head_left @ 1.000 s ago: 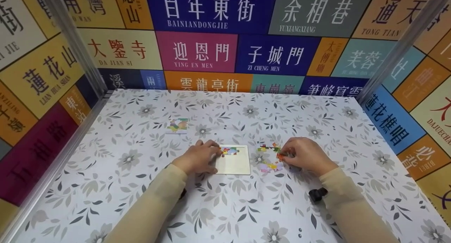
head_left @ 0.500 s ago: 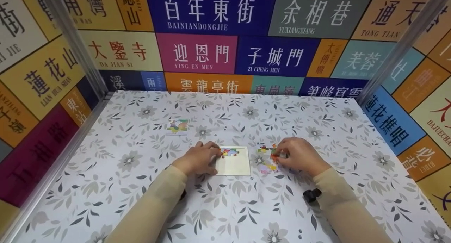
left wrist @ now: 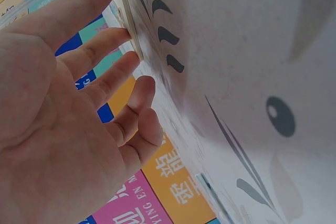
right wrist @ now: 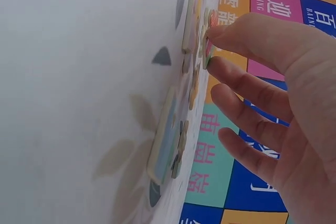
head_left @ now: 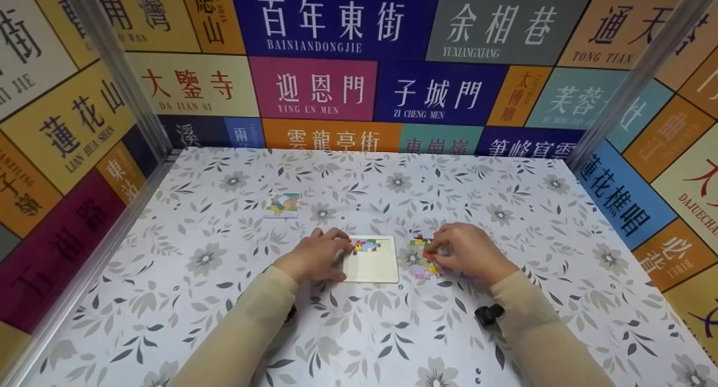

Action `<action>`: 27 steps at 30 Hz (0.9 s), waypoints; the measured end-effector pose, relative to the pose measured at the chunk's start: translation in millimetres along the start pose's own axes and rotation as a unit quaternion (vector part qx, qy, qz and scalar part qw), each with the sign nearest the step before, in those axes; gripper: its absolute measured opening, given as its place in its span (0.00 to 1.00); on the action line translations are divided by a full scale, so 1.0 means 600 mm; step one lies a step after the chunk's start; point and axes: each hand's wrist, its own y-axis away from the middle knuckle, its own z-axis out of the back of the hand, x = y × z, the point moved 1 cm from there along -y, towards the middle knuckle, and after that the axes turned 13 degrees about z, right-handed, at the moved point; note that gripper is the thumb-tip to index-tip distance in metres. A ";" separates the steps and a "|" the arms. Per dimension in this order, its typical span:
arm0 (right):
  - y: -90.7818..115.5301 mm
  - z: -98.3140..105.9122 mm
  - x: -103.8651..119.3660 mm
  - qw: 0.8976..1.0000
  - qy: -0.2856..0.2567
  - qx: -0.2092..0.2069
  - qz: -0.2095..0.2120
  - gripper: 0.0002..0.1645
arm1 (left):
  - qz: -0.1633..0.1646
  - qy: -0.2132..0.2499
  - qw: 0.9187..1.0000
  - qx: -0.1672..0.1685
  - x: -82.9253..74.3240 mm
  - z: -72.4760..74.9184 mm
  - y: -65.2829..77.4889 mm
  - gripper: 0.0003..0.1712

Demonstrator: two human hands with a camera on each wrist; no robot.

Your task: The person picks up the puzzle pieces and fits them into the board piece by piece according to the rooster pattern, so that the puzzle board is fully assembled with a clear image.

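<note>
A shallow cream puzzle tray [head_left: 370, 269] lies on the table, with a few joined jigsaw pieces [head_left: 367, 245] along its far edge. My left hand [head_left: 317, 252] steadies the tray's left side. In the left wrist view, its thumb and extended fingertips touch the tray edge [left wrist: 129, 11]. To the right of the tray, my right hand [head_left: 468, 249] pinches a red and green jigsaw piece [right wrist: 206, 51] between thumb and index finger, its other fingers loosely bent. Loose jigsaw pieces [head_left: 419, 241] lie under and beside that hand; a blue-topped one [right wrist: 165, 140] shows close in the right wrist view.
A small colourful picture card [head_left: 282, 204] lies at the back left of the table. Floral white covering [head_left: 359, 331] spans the tabletop. Panels with large lettering [head_left: 314, 87] stand behind and at both sides, with clear posts at the corners.
My right hand has moved left over the loose pieces toward the tray, carrying the red and green jigsaw piece. The left hand has stayed at the tray's left side.
</note>
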 end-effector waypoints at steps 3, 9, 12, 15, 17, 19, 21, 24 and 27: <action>-0.004 0.000 0.004 1.000 -0.004 0.005 -0.003 0.06 | 0.000 -0.003 1.000 0.001 0.000 0.001 0.001 0.30; -0.014 -0.002 0.012 1.000 -0.007 0.007 0.005 0.06 | -0.003 -0.004 1.000 0.000 0.001 0.001 0.000 0.30; -0.021 -0.005 0.015 1.000 -0.008 0.006 0.009 0.07 | -0.001 -0.007 1.000 0.001 0.001 0.000 -0.001 0.30; -0.027 -0.007 0.017 1.000 -0.007 0.006 0.011 0.08 | 0.001 -0.010 1.000 0.001 0.000 -0.001 -0.001 0.30; -0.029 -0.009 0.018 1.000 -0.004 0.007 0.011 0.07 | 0.002 -0.005 1.000 0.001 0.000 -0.001 0.000 0.30; -0.031 -0.012 0.019 1.000 0.001 0.009 0.011 0.07 | 0.002 -0.003 1.000 0.002 0.000 -0.001 0.002 0.31; -0.034 -0.014 0.021 1.000 0.002 0.012 0.014 0.07 | -0.002 0.000 1.000 -0.001 0.000 -0.001 0.004 0.31; -0.039 -0.015 0.025 1.000 -0.002 0.008 0.017 0.07 | -0.010 0.000 1.000 -0.004 0.001 0.000 0.005 0.31; -0.043 -0.013 0.027 1.000 -0.006 0.006 0.015 0.06 | -0.015 -0.004 1.000 -0.007 0.001 0.001 0.004 0.30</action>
